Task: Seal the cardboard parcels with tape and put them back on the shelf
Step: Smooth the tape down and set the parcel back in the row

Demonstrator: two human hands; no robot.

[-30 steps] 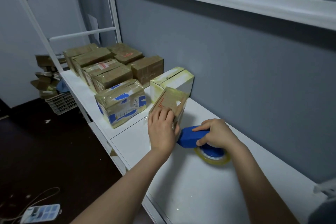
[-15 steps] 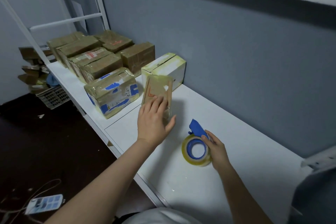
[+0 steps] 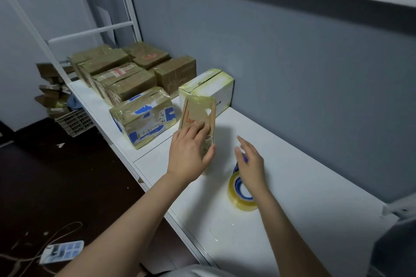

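Your left hand [image 3: 191,153] grips the small cardboard parcel [image 3: 198,117], fingers spread on its front face and thumb hooked round its right edge. The parcel stands tall on a narrow edge on the white shelf [image 3: 292,175], just in front of the white box [image 3: 211,85] and just right of the blue-printed parcel [image 3: 144,117]. Your right hand [image 3: 251,164] is open with its fingers straight, holding nothing. It hovers over the tape roll [image 3: 240,195], which lies on the shelf close to you; whether your palm touches it cannot be told. The main risk is the parcel's stance: it is thin and upright, and its faces look glossy with tape, so if you loosen your grip early it will probably topple or slide out from under your fingers. If you reach across with the right hand, watch the roll, since a careless sweep could knock it toward the shelf's front edge and onto the floor. The roll's blue holder is mostly hidden under your hand, so you cannot see where the loose tape end lies, and it may catch your skin. When you push the parcel back into line, ease it in. A hard shove could nudge the blue-printed parcel, which already sits near the front edge, while the brown parcels [image 3: 117,74] crowd the far end and leave little room.
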